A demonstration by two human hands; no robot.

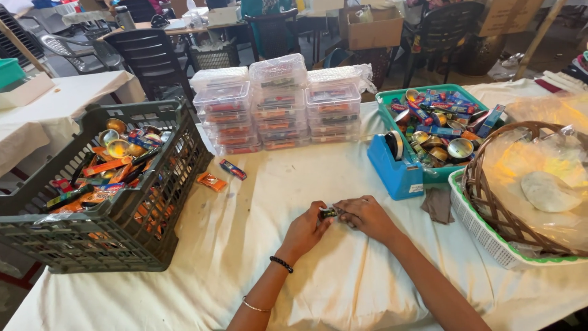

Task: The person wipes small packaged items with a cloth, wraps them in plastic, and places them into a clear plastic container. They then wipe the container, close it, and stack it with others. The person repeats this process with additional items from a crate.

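Note:
My left hand (304, 232) and my right hand (366, 216) meet over the white tablecloth (245, 245), both pinching a small dark wrapped item (328, 213) between their fingertips. The left wrist wears a black bead bracelet and a thin bangle. Just beyond the hands, a small red-and-blue packet (233, 169) and an orange packet (211, 181) lie loose on the cloth.
A dark plastic crate (122, 239) of mixed packets and round tins stands at the left. Stacks of clear lidded boxes (278, 104) sit at the back. A teal tray (392, 101) of tins, a blue tape dispenser (395, 165) and a wicker basket (490, 202) are at the right.

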